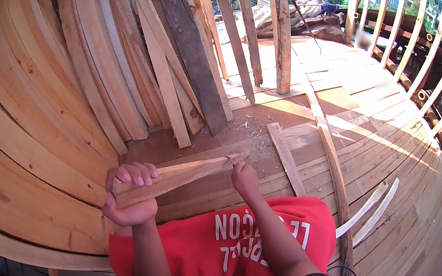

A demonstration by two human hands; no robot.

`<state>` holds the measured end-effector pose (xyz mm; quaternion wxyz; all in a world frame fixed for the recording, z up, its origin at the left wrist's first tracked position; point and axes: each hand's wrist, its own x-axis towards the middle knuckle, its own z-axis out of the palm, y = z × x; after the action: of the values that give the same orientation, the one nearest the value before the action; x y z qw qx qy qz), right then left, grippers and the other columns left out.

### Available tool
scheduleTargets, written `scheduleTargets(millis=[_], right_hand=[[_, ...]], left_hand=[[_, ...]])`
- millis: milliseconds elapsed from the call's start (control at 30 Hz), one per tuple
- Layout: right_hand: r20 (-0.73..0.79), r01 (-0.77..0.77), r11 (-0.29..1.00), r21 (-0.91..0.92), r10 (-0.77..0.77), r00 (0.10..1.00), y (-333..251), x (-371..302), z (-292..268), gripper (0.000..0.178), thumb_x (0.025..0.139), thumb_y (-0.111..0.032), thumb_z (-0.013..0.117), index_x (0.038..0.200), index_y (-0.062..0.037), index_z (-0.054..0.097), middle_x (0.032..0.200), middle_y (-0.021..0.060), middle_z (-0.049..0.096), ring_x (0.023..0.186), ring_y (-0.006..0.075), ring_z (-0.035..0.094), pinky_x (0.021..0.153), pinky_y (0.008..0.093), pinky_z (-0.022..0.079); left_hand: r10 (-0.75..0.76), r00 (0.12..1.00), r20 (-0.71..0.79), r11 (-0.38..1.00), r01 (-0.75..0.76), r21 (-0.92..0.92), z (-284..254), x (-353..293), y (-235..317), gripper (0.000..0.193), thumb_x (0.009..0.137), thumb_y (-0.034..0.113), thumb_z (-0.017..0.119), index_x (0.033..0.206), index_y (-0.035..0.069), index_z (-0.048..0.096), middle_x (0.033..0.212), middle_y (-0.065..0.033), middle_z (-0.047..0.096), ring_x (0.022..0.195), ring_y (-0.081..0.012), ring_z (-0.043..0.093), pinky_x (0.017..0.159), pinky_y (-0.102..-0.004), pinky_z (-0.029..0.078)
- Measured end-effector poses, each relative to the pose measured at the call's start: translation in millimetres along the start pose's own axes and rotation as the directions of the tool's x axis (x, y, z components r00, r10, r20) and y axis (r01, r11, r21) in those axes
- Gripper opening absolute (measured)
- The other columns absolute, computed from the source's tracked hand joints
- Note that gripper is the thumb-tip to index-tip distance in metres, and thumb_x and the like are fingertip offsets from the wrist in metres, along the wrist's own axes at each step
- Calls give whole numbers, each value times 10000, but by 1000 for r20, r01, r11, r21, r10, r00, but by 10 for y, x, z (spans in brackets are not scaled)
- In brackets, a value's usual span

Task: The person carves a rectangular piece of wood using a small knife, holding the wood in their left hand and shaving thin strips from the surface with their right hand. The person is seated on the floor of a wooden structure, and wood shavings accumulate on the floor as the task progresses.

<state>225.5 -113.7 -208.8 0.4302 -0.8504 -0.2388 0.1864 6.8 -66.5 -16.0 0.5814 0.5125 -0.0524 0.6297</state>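
My left hand (pixel 133 190) is wrapped around the thick end of a tapered wooden board (pixel 180 179), fingers over its top edge and thumb side below. The board slants away to the right, narrowing to a pointed tip. Beside that tip my right hand (pixel 245 180) is closed in a fist or pinch. A thin, dark line shows close to its fingers, too small to name, and what the fingers hold is hidden. Red cloth with white lettering, a garment (pixel 179 258), covers my lap beneath both forearms.
Long planks (pixel 90 48) lean against the curved plank wall (pixel 23 107) at left, beside a dark rough post (pixel 191 35). Wood shavings (pixel 254 131) and a short board (pixel 287 160) lie on the plank floor (pixel 392 223). Two pale curved strips (pixel 377 212) lie right; slatted railing (pixel 428 55) stands beyond.
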Motion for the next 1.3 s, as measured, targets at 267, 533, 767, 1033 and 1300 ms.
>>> scheduleTargets(millis=[267, 533, 767, 1033, 1300], right_hand=[[207, 173, 982, 72, -185, 961, -726, -650, -382, 574, 976, -359, 301, 879, 68, 673, 884, 326, 646, 913, 500, 620, 872, 552, 467], [-16, 31, 995, 91, -30, 999, 42, -154, -269, 615, 976, -374, 284, 826, 74, 678, 863, 324, 641, 902, 497, 622, 882, 541, 469], [90, 35, 998, 51, -40, 995, -256, -348, -213, 591, 971, -368, 286, 905, 65, 682, 910, 321, 651, 926, 494, 627, 873, 557, 470], [196, 75, 994, 78, -89, 977, -485, -529, -309, 600, 969, -386, 309, 864, 67, 689, 914, 334, 645, 924, 502, 624, 874, 541, 476], [11, 11, 999, 44, -12, 1000, 69, -40, -98, 616, 982, -389, 306, 847, 87, 673, 869, 355, 624, 900, 507, 615, 881, 546, 459]], left_hand=[[8, 998, 61, 1000, -10, 30, 108, -157, 60, 361, 813, 452, 460, 878, 98, 488, 717, -53, 477, 658, -191, 460, 672, -388, 401], [3, 994, 110, 999, -7, 34, 233, -235, -4, 361, 819, 451, 445, 887, 99, 495, 720, -55, 488, 667, -194, 463, 682, -395, 412], [19, 994, 106, 1000, -21, 16, 297, -208, -1, 368, 812, 451, 447, 903, 98, 500, 743, -61, 497, 682, -200, 471, 698, -401, 414], [24, 997, -78, 999, -22, 31, 123, -174, 49, 370, 804, 448, 446, 904, 94, 483, 761, -67, 475, 711, -199, 454, 714, -398, 397], [-10, 1000, 17, 1000, 10, -17, 160, -142, -53, 359, 794, 444, 452, 903, 102, 481, 762, -52, 475, 700, -194, 442, 716, -402, 391]])
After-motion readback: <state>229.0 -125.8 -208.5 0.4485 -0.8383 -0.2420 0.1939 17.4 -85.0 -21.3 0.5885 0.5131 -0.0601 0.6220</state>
